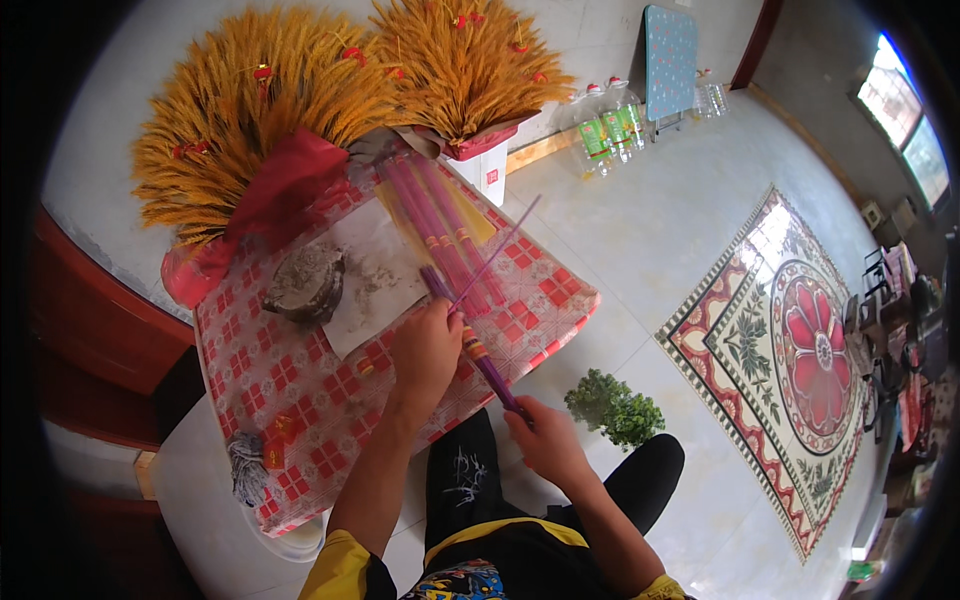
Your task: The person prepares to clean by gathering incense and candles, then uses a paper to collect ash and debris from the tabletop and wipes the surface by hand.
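Note:
My right hand (pixel 551 439) grips the lower end of a purple bundle of incense sticks (pixel 491 375), which has a yellow-and-red band around it. The bundle slants up past my left hand (pixel 427 349), whose fingers close on a single thin stick (pixel 506 240) pointing up to the right. Whether the left hand also grips the bundle is hard to tell. Beyond the hands lie several pink incense packs (pixel 431 217) on yellow paper (pixel 480 214). A grey, rough-topped bowl-like lump (pixel 304 281) sits on an ash-smudged white sheet (pixel 349 330).
A red-and-white checked cloth (pixel 322 390) covers the table. Wheat bouquets (pixel 262 105) stand behind, with a grey yarn bundle (pixel 247 469) at the near left corner. On the floor are a green plant (pixel 615 409), plastic bottles (pixel 619 124) and a patterned floor inlay (pixel 765 337).

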`<state>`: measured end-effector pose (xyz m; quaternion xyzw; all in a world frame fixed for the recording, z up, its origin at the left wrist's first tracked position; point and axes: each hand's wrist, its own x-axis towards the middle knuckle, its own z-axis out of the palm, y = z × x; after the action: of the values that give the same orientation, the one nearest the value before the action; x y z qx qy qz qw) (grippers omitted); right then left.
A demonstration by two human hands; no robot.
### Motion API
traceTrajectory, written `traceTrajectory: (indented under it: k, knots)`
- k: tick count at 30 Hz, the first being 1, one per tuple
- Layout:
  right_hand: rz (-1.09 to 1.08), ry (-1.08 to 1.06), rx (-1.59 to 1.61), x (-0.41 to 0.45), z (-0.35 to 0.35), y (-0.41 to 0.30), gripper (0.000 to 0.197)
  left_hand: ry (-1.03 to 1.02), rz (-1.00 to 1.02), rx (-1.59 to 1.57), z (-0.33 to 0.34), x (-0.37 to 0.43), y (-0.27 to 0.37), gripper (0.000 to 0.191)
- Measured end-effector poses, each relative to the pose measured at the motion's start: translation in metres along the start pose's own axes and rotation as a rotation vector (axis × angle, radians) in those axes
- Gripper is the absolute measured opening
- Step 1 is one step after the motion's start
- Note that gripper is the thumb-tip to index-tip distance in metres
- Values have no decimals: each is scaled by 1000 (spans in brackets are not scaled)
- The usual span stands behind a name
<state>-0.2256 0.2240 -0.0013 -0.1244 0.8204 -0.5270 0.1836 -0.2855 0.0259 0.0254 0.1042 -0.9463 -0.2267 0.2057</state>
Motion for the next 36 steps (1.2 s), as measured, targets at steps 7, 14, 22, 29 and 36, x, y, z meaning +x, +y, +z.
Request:
traceTrajectory:
  k: [7, 14, 22, 29, 36]
  knots:
    - [-132, 137, -60, 62, 27, -51, 29, 37, -56, -106, -8, 5, 7, 14]
    - [-200, 230, -153, 32, 11, -51, 43, 78, -79, -46, -14, 5, 3, 15]
    - [-66, 140, -364, 11, 9, -37, 18, 80, -104, -157, -13, 7, -2, 16]
    - [-163, 171, -699, 76, 39, -58, 18, 75, -102, -117, -12, 5, -7, 19]
    - [-186, 151, -675, 67, 49, -76, 26, 90, -100, -144, -10, 2, -17, 23]
